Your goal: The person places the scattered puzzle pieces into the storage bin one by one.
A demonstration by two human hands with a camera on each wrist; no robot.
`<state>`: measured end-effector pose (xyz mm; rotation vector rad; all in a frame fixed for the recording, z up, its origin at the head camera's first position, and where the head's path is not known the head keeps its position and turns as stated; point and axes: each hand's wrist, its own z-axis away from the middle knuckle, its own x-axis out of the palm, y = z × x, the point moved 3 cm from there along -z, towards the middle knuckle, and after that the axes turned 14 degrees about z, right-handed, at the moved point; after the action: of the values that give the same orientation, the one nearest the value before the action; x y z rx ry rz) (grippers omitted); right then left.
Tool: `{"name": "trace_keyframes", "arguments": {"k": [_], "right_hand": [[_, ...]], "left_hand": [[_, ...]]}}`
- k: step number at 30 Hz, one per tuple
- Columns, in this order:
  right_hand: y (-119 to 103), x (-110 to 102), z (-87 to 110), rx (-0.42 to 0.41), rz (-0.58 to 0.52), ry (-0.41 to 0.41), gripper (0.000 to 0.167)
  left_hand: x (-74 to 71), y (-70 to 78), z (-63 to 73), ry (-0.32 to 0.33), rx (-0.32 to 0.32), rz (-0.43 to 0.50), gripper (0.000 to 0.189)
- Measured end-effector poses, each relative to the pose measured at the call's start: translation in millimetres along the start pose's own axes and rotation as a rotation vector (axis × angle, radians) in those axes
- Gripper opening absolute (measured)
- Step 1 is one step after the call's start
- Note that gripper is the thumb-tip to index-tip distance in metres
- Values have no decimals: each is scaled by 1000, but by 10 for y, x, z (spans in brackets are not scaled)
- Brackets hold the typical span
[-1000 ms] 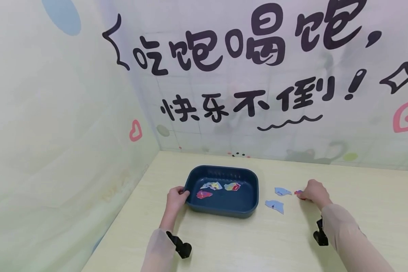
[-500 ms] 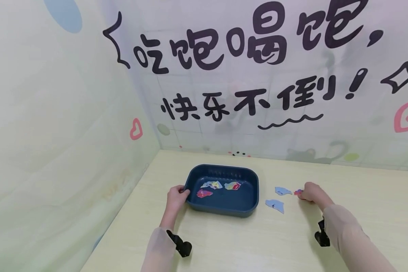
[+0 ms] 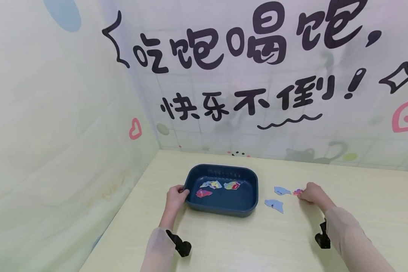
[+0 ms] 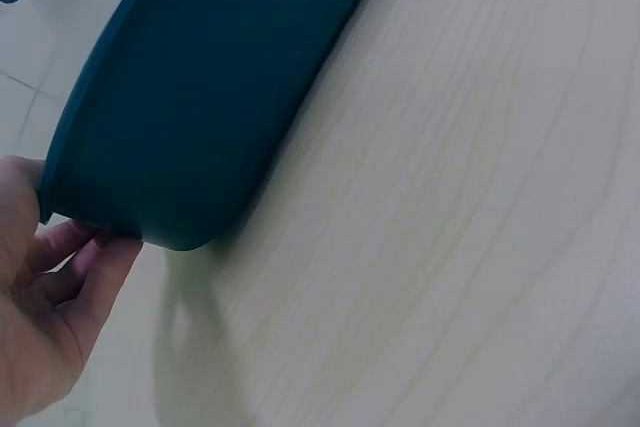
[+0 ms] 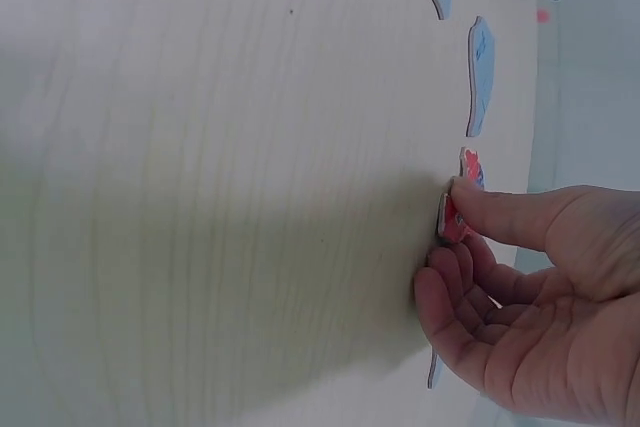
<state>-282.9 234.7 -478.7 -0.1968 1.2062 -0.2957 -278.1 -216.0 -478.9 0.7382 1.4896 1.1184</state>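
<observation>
Person at a pale wood-grain tabletop, both hands in use. Left hand grips the near-left side of a dark blue rectangular tray, thumb at the rim, fingers curled under it on the outside, as the left wrist view shows. Tray sits on the tabletop, upright. Inside, three flat irregular picture pieces, well apart from the tray's right wall: white-blue-yellow piece at the back left, yellow-and-red piece just right of it, pink-red piece in front of the first.

Right hand is out to the right of the tray, thumb and fingers closed in a pinch on a red-pink piece, partly covered by the thumb. Can't tell whether that one touches the tabletop. Two light blue pieces lie flat between tray and right hand: a narrow one just beside the pinched piece, a broader one nearer the person. Right wrist view also has a pale sliver past the curled fingers, mostly hidden.

Beige sleeves, black wrist mount on each arm. Behind, a printed backdrop with big black Chinese characters.
</observation>
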Motion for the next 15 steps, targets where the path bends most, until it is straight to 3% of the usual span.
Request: {"name": "trace_keyframes", "arguments": {"k": [7,15], "right_hand": [[56,-40,3,12,-157,-38,23],[41,-70,75,-13,-400,-217,17]], "left_hand": [[-11,18,6,1,-13,10,27],[-1,1,-5,-9,-28,5,28]]}}
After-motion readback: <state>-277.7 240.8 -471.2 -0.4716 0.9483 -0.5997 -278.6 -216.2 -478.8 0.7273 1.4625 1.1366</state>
